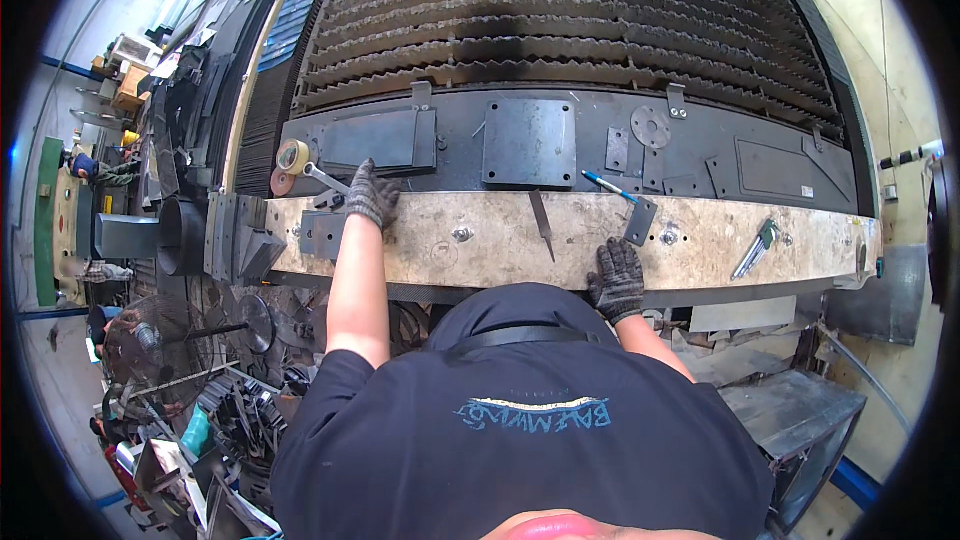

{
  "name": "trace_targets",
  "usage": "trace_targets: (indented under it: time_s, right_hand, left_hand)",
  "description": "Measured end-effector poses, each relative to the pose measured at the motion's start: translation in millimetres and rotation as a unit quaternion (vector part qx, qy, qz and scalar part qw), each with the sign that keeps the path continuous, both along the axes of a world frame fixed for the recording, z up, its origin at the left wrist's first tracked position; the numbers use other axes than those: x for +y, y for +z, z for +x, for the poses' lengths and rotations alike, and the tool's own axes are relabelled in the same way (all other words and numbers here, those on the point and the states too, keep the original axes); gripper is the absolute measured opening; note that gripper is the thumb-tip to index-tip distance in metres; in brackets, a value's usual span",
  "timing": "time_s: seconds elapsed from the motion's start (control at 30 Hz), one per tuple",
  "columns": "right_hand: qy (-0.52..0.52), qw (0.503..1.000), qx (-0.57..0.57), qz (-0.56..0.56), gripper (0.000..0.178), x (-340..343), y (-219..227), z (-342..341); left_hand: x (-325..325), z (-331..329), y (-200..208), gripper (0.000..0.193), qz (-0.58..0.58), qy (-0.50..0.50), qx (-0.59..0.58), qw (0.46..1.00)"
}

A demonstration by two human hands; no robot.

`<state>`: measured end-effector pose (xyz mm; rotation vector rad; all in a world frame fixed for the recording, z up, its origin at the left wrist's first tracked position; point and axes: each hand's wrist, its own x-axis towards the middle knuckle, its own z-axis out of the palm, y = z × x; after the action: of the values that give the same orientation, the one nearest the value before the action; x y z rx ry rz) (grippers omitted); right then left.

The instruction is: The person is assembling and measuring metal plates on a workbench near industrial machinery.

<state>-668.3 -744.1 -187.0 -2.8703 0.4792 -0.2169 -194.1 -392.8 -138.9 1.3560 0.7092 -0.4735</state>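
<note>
My left hand (372, 196), in a dark grey knit glove, reaches over the far edge of the pale, stained work ledge (420, 240). Its fingers are apart. A ring-ended wrench (328, 181) lies against its left side; I cannot tell whether they touch. Just beyond are stacked dark rectangular plates (370, 139). My right hand (617, 278), gloved alike, rests open at the ledge's near edge. Above it lies a small dark plate with holes (641, 221), with a blue marker (608, 186) beside it. Between the hands lies a flat file (541, 224).
A square plate with corner holes (529, 143) lies in the middle, a round disc (651, 126) to its right. Hex keys (756, 248) lie on the ledge's right. Tape rolls (293, 156) sit at left. Jagged metal slats (560, 30) fill the back. A fan (160, 350) stands lower left.
</note>
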Motion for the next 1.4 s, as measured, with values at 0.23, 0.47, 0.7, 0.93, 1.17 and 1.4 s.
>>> trace_targets:
  time_s: [0.23, 0.47, 0.7, 0.93, 1.17, 1.4]
  right_hand:
    - [-0.017, 1.0, -0.003, -0.001, 0.066, -1, -2, -9]
    - [-0.01, 1.0, -0.016, 0.013, 0.067, -2, -3, -10]
    - [-0.002, 1.0, 0.003, 0.01, 0.069, -4, -13, -9]
    - [-0.005, 1.0, -0.008, 0.008, 0.07, -5, -21, -9]
    - [0.01, 1.0, -0.012, -0.013, 0.071, -6, -23, -8]
    - [0.038, 0.998, -0.021, -0.038, 0.069, -7, -25, -10]
  left_hand:
    - [-40, 30, -15, 0.054, -0.189, 0.097, 0.134, 0.968]
    - [-60, 46, 2, 0.048, -0.133, 0.121, 0.217, 0.959]
    - [-58, 54, -28, 0.039, 0.0, 0.089, 0.185, 0.979]
    - [-44, 43, -62, 0.034, 0.023, 0.092, 0.11, 0.989]
    - [-53, -2, -52, 0.03, -0.046, 0.074, 0.063, 0.994]
    - [-54, -92, -47, 0.037, 0.108, -0.279, -0.096, 0.949]
